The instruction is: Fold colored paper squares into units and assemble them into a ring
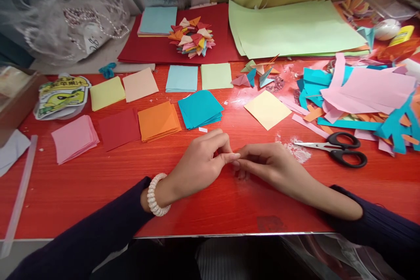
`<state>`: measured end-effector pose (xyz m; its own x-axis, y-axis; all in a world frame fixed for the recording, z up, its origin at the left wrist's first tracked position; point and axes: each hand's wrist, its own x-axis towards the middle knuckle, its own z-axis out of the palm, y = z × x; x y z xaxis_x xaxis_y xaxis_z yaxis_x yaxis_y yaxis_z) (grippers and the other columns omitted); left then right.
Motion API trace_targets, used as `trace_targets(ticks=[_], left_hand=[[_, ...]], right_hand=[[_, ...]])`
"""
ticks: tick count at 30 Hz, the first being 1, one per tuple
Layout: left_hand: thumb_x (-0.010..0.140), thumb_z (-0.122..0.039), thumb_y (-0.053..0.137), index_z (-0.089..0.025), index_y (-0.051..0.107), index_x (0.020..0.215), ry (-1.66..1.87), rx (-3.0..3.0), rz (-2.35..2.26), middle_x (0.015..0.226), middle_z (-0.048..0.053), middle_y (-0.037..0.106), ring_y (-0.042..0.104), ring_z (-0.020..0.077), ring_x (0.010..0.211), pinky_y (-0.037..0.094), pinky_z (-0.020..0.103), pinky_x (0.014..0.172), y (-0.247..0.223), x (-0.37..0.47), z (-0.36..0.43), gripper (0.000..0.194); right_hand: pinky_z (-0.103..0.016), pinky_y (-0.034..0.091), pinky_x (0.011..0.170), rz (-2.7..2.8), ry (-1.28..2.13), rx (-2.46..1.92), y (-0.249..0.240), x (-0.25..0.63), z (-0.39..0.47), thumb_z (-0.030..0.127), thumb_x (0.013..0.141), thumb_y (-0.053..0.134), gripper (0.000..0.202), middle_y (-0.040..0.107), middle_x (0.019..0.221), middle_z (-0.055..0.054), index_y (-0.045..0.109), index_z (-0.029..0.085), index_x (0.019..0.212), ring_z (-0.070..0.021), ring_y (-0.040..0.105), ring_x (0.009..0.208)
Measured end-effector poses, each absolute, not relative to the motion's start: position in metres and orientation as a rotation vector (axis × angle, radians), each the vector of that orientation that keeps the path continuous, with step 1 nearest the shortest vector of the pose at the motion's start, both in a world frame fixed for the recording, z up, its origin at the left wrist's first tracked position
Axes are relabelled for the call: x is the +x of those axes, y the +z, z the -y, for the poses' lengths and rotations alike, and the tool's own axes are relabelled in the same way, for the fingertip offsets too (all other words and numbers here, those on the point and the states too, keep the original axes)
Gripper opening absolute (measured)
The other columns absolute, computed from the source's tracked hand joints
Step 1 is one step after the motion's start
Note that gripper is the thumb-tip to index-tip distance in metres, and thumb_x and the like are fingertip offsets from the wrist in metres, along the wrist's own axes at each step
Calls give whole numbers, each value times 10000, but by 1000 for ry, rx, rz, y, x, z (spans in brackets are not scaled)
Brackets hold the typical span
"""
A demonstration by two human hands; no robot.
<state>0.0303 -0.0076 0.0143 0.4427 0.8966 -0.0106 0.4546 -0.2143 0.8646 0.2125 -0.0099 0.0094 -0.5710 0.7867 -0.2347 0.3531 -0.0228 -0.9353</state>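
My left hand (205,157), with a coiled white band (157,194) at its wrist, is closed in a pinch. My right hand (269,162) is pinched too, and its fingertips meet the left ones just above the red table (203,210). Whatever lies between the fingers is hidden. Beyond the hands are a stack of teal paper squares (198,109) and a pale yellow paper square (267,109). Black-handled scissors (341,148) lie partly spread to the right of my right hand.
Stacks of orange (157,122), red (120,127) and pink squares (75,138) lie left. Paper scraps (367,92) are heaped right. A folded-paper ring (192,37) and green sheets (295,28) sit at the back. A clear strip (21,192) crosses the left front edge.
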Motion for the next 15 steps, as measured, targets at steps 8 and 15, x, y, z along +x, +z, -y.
trace_targets(ticks=[8,15], left_hand=[[838,-182,546,-146,444,610,627,1938,-1156,633,-35,445,403,79,593,327,212,561,18,30,10,252],[846,-291,554,-163,506,740,679,1936,-1206,738,-24,506,447,95,691,359,212,629,13,29,8,173]], right_hand=[[-210,449,578,1963,1595,-1168,9,214,9,283,852,499,175,643,666,-1,605,168,773,-106,597,605],[-229,469,585,1762,1667,-1178,12,215,8,340,864,491,212,626,673,-12,577,160,791,-112,601,608]])
